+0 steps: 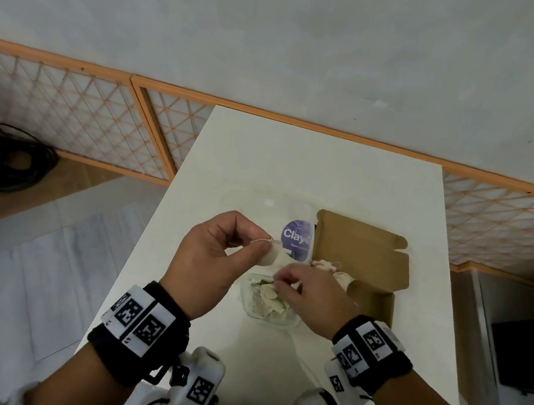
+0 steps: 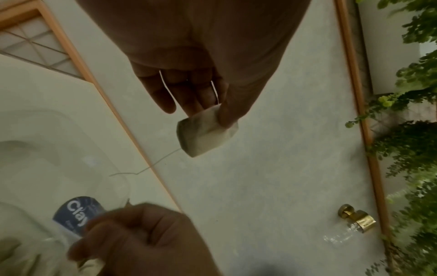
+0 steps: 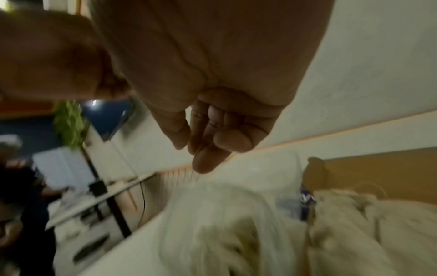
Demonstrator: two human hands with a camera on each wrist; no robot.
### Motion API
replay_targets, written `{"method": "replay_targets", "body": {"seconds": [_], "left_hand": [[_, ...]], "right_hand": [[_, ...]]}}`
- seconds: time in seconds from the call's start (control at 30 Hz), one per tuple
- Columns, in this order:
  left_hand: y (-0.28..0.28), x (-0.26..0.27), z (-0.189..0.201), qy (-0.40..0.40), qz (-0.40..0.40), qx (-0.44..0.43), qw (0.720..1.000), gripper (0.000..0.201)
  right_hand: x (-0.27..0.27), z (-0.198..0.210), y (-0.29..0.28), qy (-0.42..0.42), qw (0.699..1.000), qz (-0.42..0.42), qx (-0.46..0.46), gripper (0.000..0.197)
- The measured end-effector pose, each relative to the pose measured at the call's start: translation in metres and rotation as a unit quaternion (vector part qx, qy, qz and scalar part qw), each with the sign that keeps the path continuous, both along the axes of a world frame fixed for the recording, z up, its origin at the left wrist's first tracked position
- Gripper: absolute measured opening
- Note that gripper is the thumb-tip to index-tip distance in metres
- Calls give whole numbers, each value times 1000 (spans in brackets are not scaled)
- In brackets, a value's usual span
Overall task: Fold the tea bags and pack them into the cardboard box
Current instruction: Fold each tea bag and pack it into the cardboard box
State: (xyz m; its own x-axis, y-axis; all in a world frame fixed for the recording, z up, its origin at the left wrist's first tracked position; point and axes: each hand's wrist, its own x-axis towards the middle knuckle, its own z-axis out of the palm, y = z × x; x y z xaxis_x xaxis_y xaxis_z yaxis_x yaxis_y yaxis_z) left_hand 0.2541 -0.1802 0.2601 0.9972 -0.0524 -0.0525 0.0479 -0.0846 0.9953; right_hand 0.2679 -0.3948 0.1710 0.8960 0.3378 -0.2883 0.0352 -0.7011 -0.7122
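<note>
left hand (image 1: 212,256) pinches tea bag (image 2: 205,133) | right hand (image 1: 308,300) apparently pinching string

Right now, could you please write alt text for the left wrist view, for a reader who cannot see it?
The left hand pinches a folded tea bag between thumb and fingers, its thin string trailing toward the right hand below. A clear container lid with a blue label lies on the white table.

Folded tea bag (image 2: 206,130) above open cardboard box (image 1: 363,255).
</note>
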Motion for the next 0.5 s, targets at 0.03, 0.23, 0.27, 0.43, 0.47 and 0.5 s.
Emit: {"method": "replay_targets", "body": {"seconds": [0.03, 0.23, 0.27, 0.43, 0.47, 0.5], "left_hand": [[4, -2, -3, 9, 4, -2, 1000, 7], [22, -13, -18, 59, 41, -33, 997, 5], [23, -14, -19, 63, 44, -32, 997, 5], [29, -15, -21, 72, 47, -21, 996, 6], [29, -14, -21, 72, 45, -17, 996, 6], [30, -14, -21, 72, 44, -16, 996, 6]], "right_hand": [[-3, -9, 4, 3, 999, 18, -35, 20], [-10, -41, 34, -18, 958, 102, -266, 45], [-9, -47, 36, -10, 953, 102, -286, 47], [-3, -71, 39, 2, 941, 81, -328, 29], [-2, -72, 38, -2, 941, 76, -330, 27], [-2, -73, 36, -3, 943, 68, -325, 26]]}}
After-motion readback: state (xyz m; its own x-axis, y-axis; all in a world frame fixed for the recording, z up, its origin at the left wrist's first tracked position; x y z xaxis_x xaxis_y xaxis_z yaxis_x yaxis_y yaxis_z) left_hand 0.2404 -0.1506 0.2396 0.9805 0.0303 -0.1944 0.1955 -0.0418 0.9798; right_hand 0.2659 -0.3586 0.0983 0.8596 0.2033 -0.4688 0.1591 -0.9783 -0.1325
